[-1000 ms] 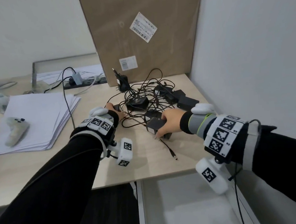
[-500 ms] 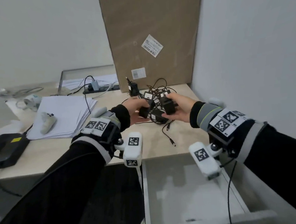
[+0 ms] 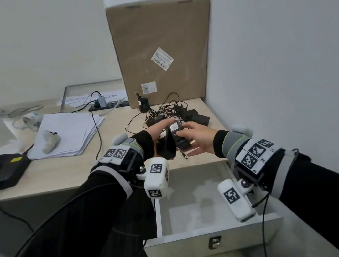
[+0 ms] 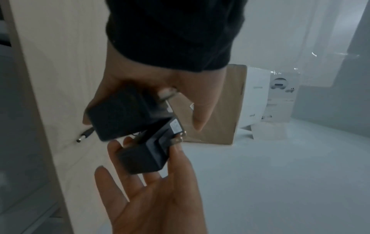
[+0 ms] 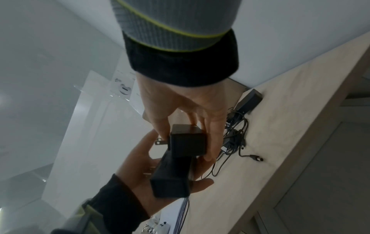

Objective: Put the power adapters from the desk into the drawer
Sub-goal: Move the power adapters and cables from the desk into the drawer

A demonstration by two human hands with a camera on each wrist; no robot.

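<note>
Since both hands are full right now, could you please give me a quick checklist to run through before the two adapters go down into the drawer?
1. Drawer pulled open under the hands: ok.
2. Right hand grips its black power adapter, thumb and fingers on opposite sides: ok.
3. Left hand secures the second adapter: not ok, it only lies on nearly straight fingers.
4. The two adapters apart: not ok, they touch.
5. Held adapters' cables free of the tangled pile on the desk: cannot tell; a barrel plug lies at the desk edge.
6. Drawer floor free for both: ok, only the bare white bottom shows.
</note>
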